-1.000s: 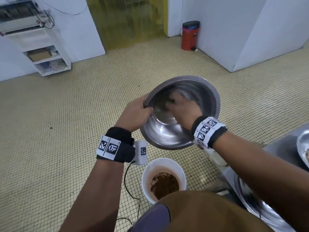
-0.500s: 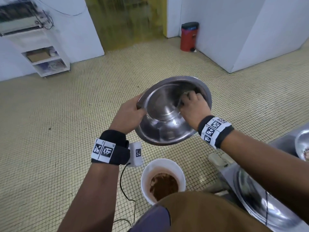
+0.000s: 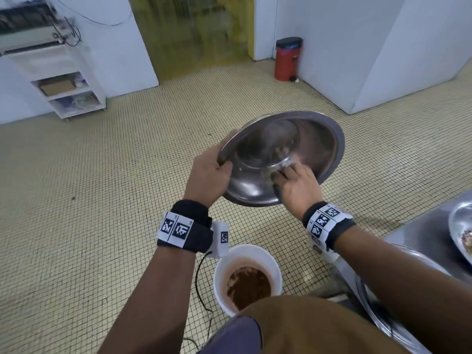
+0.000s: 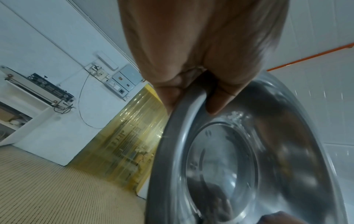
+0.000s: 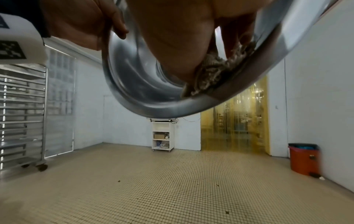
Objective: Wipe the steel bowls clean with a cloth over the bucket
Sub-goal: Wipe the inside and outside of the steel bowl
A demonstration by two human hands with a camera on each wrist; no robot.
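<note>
My left hand grips the rim of the tilted bowl; my right hand presses a cloth inside. The bucket sits on the floor below, more bowls on the surface to my right.

Head view: faced forward and down from above; both hands, bowl and tiled floor are taken in.
Left wrist view: set very near the bowl rim.
Right wrist view: aimed low, from under the bowl.
Shared: bowl, yellow strip curtain.
</note>
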